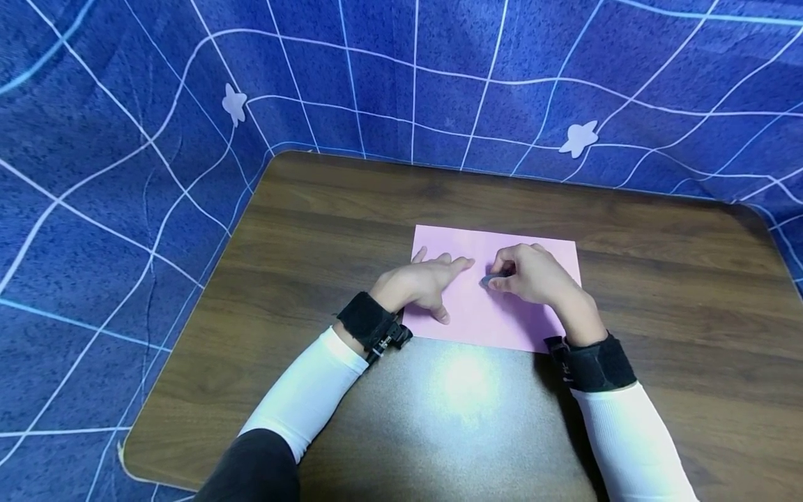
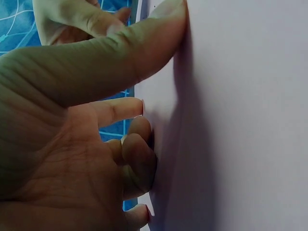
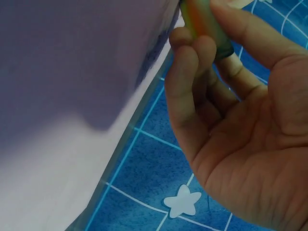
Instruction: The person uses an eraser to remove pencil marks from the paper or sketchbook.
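Directly beneath both hands, pink paper; small stick in right hand.

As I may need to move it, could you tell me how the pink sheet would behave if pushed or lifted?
The pink sheet looks thin and flat, so probably light and floppy when lifted. On the smooth wooden table it may slide easily; the left hand presses it.
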Tool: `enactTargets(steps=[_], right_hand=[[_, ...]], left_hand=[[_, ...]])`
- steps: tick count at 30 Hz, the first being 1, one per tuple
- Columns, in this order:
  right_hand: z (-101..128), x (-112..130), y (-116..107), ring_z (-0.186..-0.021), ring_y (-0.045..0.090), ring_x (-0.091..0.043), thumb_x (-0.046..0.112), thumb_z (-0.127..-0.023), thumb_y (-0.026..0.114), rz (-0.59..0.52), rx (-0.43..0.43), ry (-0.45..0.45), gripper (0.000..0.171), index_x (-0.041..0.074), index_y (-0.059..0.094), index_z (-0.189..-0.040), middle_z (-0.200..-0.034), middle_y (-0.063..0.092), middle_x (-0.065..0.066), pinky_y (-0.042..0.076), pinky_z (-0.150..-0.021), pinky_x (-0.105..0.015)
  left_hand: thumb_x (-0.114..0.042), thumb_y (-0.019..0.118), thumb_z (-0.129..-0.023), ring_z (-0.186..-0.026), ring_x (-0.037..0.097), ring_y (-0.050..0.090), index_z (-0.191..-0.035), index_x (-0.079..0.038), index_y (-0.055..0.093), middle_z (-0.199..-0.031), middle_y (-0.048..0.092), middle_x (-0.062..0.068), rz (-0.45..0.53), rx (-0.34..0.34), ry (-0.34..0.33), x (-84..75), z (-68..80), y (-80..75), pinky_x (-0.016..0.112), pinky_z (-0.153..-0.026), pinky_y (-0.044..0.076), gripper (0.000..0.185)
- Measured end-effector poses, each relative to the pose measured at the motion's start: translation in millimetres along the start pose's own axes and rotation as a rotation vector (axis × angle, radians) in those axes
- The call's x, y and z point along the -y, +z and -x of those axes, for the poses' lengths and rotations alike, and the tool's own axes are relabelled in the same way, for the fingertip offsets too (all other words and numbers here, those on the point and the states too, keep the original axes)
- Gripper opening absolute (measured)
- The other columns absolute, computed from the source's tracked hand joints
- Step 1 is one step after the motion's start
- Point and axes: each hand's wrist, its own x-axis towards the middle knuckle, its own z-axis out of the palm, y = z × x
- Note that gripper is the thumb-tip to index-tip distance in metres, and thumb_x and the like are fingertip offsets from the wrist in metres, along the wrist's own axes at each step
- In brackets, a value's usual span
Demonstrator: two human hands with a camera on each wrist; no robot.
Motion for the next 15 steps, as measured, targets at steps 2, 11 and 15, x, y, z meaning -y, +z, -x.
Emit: enactTargets(steps=[2, 11, 15], right_hand=[[-0.2, -0.8, -1.1, -0.069, 0.057, -0.012, 0.016, -0.085, 0.082, 0.009, -0.031, 0.018, 0.007, 0.014, 0.076, -0.087, -0.078, 0.075, 0.003, 0.043, -0.068, -0.032], [1.7, -1.1, 2.5, -0.067, 0.051, -0.011, 0.012, -0.084, 0.083, -0.046, 0.098, -0.099, 0.012, 0.017, 0.073, -0.081, -0.071, 0.067, 0.008, 0.041, -0.065, -0.028], [1.1, 1.0, 2.7, -0.070, 0.052, -0.011, 0.012, -0.082, 0.084, -0.084, 0.164, -0.118, 0.012, 0.018, 0.073, -0.080, -0.073, 0.066, 0.009, 0.043, -0.067, -0.028]], left_hand=[[-0.034, 0.088, -0.079, -0.161, 0.018, 0.011, -0.166, -0.028, 0.010, -0.173, 0.020, 0.007, 0.000, -0.001, 0.002, -0.2, -0.1, -0.6, 0.052, -0.130, -0.007, 0.117], [-0.032, 0.089, -0.078, -0.161, 0.016, 0.013, -0.166, -0.029, 0.012, -0.172, 0.021, 0.005, 0.004, -0.003, -0.006, -1.3, -0.7, 0.2, 0.051, -0.130, -0.007, 0.116], [-0.032, 0.089, -0.078, -0.161, 0.017, 0.014, -0.165, -0.028, 0.012, -0.172, 0.021, 0.005, 0.005, -0.003, -0.003, -1.5, 0.1, -0.2, 0.052, -0.130, -0.007, 0.116]])
